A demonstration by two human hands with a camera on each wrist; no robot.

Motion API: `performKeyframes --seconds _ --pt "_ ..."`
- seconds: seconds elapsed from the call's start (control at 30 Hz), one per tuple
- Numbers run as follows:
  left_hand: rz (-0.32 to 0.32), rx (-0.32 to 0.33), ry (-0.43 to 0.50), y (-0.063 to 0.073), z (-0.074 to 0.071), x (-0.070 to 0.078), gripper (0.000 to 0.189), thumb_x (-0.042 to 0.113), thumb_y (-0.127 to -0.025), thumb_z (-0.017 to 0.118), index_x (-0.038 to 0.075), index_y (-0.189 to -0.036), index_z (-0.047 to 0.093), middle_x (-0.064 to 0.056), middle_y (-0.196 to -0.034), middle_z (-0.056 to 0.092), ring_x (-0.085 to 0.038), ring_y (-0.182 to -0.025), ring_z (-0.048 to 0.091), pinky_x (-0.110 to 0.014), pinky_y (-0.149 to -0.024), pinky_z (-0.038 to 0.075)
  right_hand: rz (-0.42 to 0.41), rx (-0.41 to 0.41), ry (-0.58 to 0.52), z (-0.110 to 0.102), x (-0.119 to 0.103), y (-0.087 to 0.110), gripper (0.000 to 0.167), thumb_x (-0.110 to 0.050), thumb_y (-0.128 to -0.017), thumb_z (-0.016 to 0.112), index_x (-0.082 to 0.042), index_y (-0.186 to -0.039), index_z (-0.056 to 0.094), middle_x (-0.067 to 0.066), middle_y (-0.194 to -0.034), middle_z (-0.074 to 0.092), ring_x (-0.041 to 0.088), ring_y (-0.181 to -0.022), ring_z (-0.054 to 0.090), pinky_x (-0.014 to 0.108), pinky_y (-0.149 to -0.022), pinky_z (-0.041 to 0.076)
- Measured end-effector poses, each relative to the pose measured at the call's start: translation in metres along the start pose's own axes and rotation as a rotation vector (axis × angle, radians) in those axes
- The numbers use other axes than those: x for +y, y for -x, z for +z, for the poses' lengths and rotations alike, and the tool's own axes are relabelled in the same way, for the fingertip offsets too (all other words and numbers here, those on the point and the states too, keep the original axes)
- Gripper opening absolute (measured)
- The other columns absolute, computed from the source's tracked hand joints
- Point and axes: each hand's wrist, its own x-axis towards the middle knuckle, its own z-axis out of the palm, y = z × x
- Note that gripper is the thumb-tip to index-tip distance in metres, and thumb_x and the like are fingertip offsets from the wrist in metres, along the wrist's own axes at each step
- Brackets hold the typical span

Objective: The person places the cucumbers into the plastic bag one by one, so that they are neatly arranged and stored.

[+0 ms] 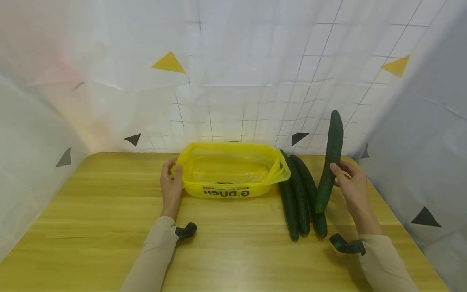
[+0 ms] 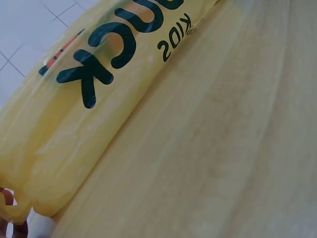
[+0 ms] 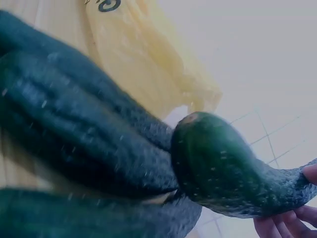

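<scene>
A yellow plastic bag (image 1: pixel 226 190) with dark lettering stands with its mouth spread wide at the far side of the table. My left hand (image 1: pixel 171 186) grips the left end of the bag, by its handle; only bits of fingers show in the left wrist view. My right hand (image 1: pixel 352 184) holds a long green cucumber (image 1: pixel 331 150) around its middle, tilted up above the table. In the right wrist view, the blunt end of this held cucumber (image 3: pixel 213 158) faces the camera. Three more cucumbers (image 1: pixel 290 211) lie side by side just right of the bag.
The wooden table (image 1: pixel 233 251) ends at a white sheet wall (image 1: pixel 233 109) right behind the bag. Grey-white side walls (image 1: pixel 430 162) rise at left and right. A black wrist camera (image 1: pixel 346 245) sits on each sleeve.
</scene>
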Motion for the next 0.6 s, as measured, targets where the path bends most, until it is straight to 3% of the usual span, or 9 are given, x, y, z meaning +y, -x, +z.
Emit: performKeyframes --seconds 0.13,0.23,0.4,0.6 --pt "0.003 0.006 -0.008 -0.001 0.000 -0.001 0.036 0.026 -0.097 0.052 0.014 -0.131 0.052 -0.002 -0.133 0.051 -0.018 -0.116 0.044 -0.036 -0.096 0.031 -0.044 0.022 -0.126 0.006 -0.009 0.001 0.061 -0.037 -0.091 0.059 -0.001 -0.138 0.044 0.004 -0.125 0.052 0.000 -0.094 0.057 0.013 -0.068 0.052" --pt "-0.014 0.008 -0.006 -0.001 0.000 0.000 0.036 0.026 -0.097 0.053 0.014 -0.130 0.052 -0.001 -0.133 0.051 -0.018 -0.111 0.043 -0.033 -0.093 0.031 -0.086 0.016 -0.209 0.012 -0.015 0.001 0.055 -0.030 -0.090 0.062 0.001 -0.134 0.048 -0.011 -0.108 0.054 -0.002 -0.086 0.060 0.015 -0.066 0.052" --pt "-0.015 0.016 0.000 0.000 0.000 0.000 0.035 0.026 -0.096 0.054 0.014 -0.129 0.053 -0.001 -0.132 0.052 -0.017 -0.106 0.042 -0.032 -0.090 0.031 -0.117 0.012 -0.204 0.019 -0.022 0.003 0.055 -0.028 -0.091 0.062 0.000 -0.135 0.047 -0.012 -0.108 0.053 -0.003 -0.087 0.061 0.014 -0.067 0.052" --pt "0.009 0.018 -0.009 -0.001 0.000 -0.001 0.035 0.026 -0.095 0.055 0.013 -0.128 0.054 -0.002 -0.130 0.052 -0.017 -0.111 0.045 -0.031 -0.091 0.031 -0.122 0.008 -0.287 0.027 -0.030 0.003 0.057 -0.024 -0.089 0.064 0.000 -0.137 0.044 -0.009 -0.107 0.053 -0.002 -0.086 0.062 0.013 -0.066 0.052"
